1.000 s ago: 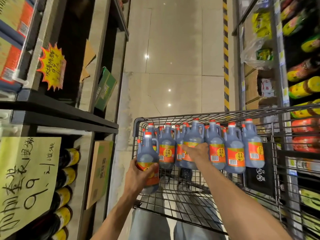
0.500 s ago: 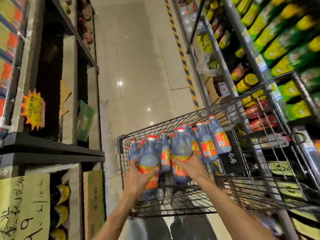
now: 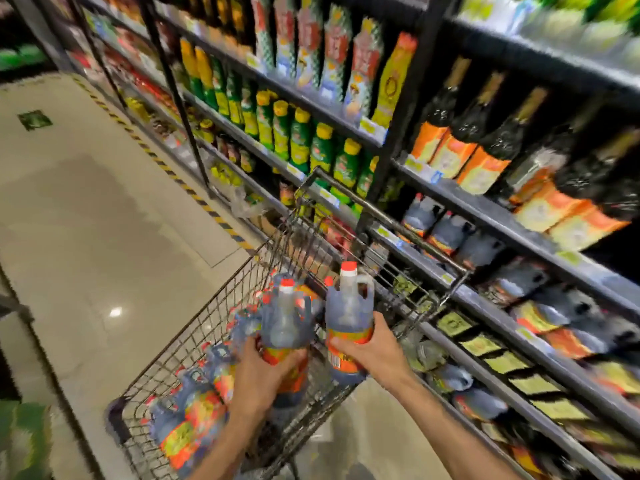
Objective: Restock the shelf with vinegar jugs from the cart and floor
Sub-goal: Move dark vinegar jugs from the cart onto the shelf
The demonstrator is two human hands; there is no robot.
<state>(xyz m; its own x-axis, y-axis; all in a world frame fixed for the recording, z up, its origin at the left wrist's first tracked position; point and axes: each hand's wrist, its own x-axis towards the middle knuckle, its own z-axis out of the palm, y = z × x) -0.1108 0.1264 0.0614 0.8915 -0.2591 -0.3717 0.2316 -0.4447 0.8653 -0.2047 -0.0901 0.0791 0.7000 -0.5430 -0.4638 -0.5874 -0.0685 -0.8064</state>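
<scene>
While the wire cart (image 3: 242,341) stands on the tiled floor (image 3: 86,237) beside the shelf (image 3: 485,306), each hand holds one vinegar jug above it. The left hand (image 3: 266,375) has its fingers curled round the lower body of the left jug (image 3: 285,327), over the orange label, with the jug upright and its red cap on top. The right hand (image 3: 370,348) wraps its fingers and thumb round the labelled middle of the right jug (image 3: 349,317), which also stands upright, a little higher than the other and nearer the shelf side of the cart. The two held jugs are close side by side; whether they touch is not clear through the blur. Below the left hand, more jugs (image 3: 194,410) with red caps and orange labels fill the cart's basket, packed together toward its near end. Past the cart's far rim, on the shelf, further jugs of the same kind (image 3: 446,233) sit on a board just above the level of the cart's handle. Higher boards of that shelf carry dark bottles (image 3: 485,147) with orange labels and green bottles (image 3: 301,140) with yellow caps.
</scene>
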